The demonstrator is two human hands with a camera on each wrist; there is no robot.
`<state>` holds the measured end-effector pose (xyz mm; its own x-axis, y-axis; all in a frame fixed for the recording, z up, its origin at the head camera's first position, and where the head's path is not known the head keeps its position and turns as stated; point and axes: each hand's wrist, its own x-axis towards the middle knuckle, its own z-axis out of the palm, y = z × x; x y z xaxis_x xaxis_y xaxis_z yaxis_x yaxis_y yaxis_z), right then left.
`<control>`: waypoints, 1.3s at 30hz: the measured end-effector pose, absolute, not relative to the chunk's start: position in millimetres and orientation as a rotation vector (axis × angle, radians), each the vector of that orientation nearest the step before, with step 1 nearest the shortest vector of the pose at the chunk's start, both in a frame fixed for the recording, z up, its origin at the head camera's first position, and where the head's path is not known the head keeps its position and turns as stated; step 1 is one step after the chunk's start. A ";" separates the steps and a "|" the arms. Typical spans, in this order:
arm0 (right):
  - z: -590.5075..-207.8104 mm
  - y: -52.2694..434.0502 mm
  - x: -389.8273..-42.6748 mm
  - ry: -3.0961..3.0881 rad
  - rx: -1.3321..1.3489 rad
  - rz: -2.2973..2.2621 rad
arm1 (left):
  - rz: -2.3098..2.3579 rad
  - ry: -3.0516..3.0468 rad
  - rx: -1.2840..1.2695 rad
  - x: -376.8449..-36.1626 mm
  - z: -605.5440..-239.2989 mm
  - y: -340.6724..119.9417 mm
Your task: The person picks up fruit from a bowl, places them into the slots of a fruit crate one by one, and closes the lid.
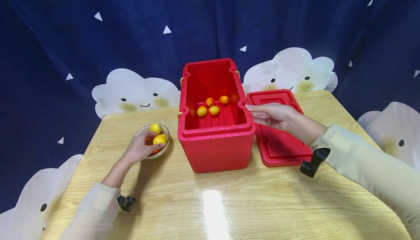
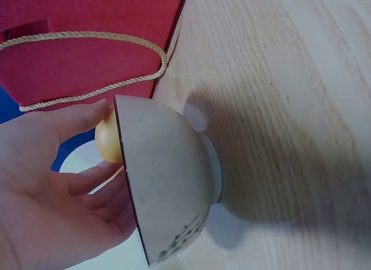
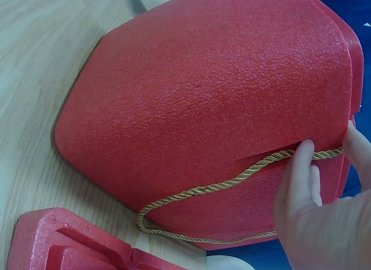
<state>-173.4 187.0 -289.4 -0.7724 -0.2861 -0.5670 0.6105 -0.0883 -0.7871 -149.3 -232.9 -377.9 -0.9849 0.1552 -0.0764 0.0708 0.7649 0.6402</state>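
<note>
Left hand [image 1: 142, 148] is reaching into the bowl [image 1: 163, 151] on the near-left part of the wooden table [image 1: 229, 203], fingers curling around a yellow-orange fruit [image 1: 159, 139]. A second yellow fruit [image 1: 155, 128] is lying at the bowl's far side, just beyond the fingertips. In the left wrist view, the thumb and fingers are showing above the bowl's rim [image 2: 123, 165] with the fruit [image 2: 108, 142] sitting between them.

Red foam box [image 1: 214, 145] is standing open just right of the bowl, near the table's middle. Four small fruits [image 1: 210, 107] are lying on its ribbed floor.

Right hand [image 1: 273, 116] is hovering at the box's right rim, fingers straight and held loosely together, pointing left, holding nothing. The right wrist view is showing the fingertips [image 3: 301, 165] against the box's outer wall beside its gold rope handle [image 3: 232, 183].

Red lid [image 1: 279, 141] is lying flat on the table, right of the box, under the right hand and wrist.
</note>
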 end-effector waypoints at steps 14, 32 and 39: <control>-288.9 187.0 -172.8 1.613 0.345 -1.907 | 0.972 2.858 0.234 -151.0 -375.1 -230.0; -288.6 187.3 -170.9 1.578 0.319 -1.928 | 0.952 2.930 0.246 -151.8 -353.1 -233.2; -288.7 186.9 -170.6 1.575 0.312 -1.929 | 0.991 2.949 0.304 -155.9 -333.2 -236.9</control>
